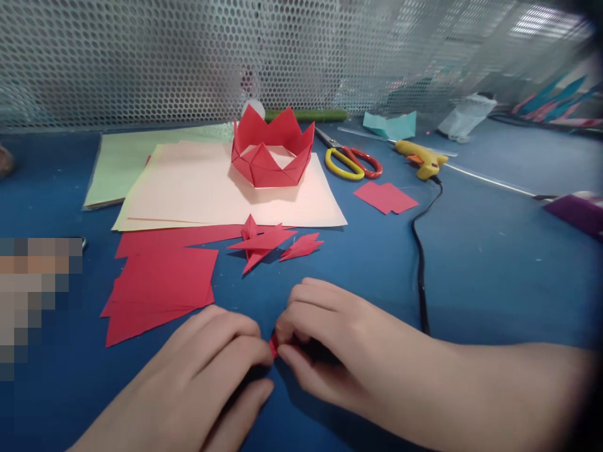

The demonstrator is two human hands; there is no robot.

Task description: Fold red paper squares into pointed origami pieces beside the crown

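Note:
Between my fingertips at the front of the table is a small piece of red paper (274, 345), mostly hidden by them. My right hand (325, 333) pinches it from the right with thumb and fingers. From the left, my left hand (211, 364) presses its fingertips against the same piece, its thumb slightly apart below. Just beyond lie several folded red paper pieces (264, 242), pointed at their ends. Flat red paper sheets (164, 279) are stacked loosely past my left hand. A red folded paper crown shape (273, 169) stands upright on cream paper sheets (188, 188).
Yellow-and-red-handled scissors (346, 162) lie right of the crown shape. Beside them rests a yellow glue gun (424, 157), its black cord (419, 263) running toward my right forearm. A red paper offcut (385, 197) lies nearby. Perforated metal mesh (164, 56) closes off the back.

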